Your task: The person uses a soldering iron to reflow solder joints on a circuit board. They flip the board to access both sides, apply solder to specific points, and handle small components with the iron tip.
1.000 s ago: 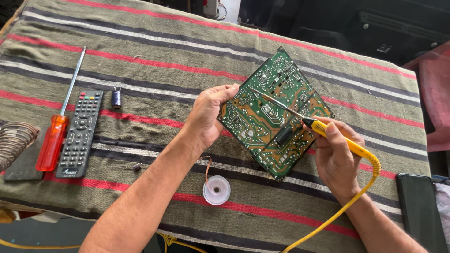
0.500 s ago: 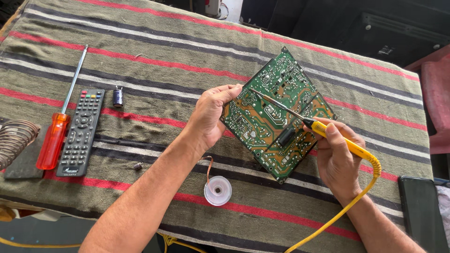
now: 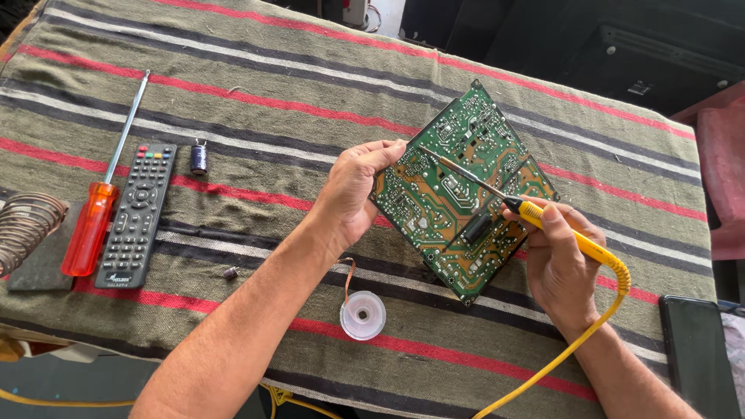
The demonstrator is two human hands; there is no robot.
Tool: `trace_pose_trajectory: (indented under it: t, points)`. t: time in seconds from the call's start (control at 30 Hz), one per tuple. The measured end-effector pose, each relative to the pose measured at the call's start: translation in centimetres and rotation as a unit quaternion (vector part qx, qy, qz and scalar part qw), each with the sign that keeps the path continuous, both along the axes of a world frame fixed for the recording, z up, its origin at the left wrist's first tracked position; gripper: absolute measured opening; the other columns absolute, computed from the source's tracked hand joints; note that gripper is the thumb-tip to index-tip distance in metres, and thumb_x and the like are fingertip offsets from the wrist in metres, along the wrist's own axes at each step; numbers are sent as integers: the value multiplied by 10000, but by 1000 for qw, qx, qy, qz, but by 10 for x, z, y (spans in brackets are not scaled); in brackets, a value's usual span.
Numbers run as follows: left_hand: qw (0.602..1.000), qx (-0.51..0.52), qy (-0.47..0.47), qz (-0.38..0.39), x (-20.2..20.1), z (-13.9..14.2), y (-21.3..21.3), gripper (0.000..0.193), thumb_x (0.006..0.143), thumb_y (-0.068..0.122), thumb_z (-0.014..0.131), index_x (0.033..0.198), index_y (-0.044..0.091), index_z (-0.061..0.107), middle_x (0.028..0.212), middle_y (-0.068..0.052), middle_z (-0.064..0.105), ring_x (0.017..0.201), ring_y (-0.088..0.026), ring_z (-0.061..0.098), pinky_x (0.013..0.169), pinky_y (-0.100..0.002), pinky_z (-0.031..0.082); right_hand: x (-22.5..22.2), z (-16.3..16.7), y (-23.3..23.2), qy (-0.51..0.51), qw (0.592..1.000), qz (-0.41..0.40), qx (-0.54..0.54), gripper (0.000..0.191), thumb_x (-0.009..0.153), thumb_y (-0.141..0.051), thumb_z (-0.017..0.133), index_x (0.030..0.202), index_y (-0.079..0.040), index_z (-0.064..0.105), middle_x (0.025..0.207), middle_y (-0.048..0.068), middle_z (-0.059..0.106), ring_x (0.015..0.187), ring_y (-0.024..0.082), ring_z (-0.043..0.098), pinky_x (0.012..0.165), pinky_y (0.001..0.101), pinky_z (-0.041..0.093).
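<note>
A green circuit board [image 3: 458,190] is propped up tilted on the striped cloth, solder side toward me. My left hand [image 3: 353,194] grips its left edge and steadies it. My right hand [image 3: 563,264] holds a yellow-handled soldering iron [image 3: 543,221], whose thin metal tip touches the board's upper left area. The iron's yellow cord [image 3: 574,345] runs down past my right wrist to the lower edge of the view.
A small clear spool with copper braid [image 3: 362,313] lies below the board. At left lie a black remote control [image 3: 136,214], an orange-handled screwdriver [image 3: 101,206], a coiled iron stand [image 3: 23,229] and a small capacitor [image 3: 199,157]. A dark phone [image 3: 698,353] sits at the right edge.
</note>
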State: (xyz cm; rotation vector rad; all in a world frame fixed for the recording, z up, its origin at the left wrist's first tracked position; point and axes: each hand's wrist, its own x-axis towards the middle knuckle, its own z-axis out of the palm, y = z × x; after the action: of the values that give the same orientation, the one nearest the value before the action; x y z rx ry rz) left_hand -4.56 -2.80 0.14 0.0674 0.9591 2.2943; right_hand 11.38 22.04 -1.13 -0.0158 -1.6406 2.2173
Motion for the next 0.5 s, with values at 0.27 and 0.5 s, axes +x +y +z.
trace_pose_trajectory:
  t: [0.27, 0.5]
  points:
    - [1000, 3, 3, -3, 0, 0, 0, 188, 1011, 136, 622, 1080, -22, 699, 945, -90, 748, 821, -148, 719, 782, -310, 614, -1, -2, 3, 2, 1000, 8, -16, 309, 1122, -180, 592, 1229, 101, 662, 1136, 194, 723, 1081, 291, 719, 1047, 385, 572]
    - [1000, 2, 5, -6, 1, 0, 0, 209, 1011, 141, 615, 1097, -29, 701, 952, -87, 748, 823, -145, 718, 783, -303, 609, -3, 1, 5, -16, 1000, 9, 13, 356, 1116, -222, 595, 1208, 115, 663, 1112, 208, 730, 1061, 275, 720, 1030, 356, 569]
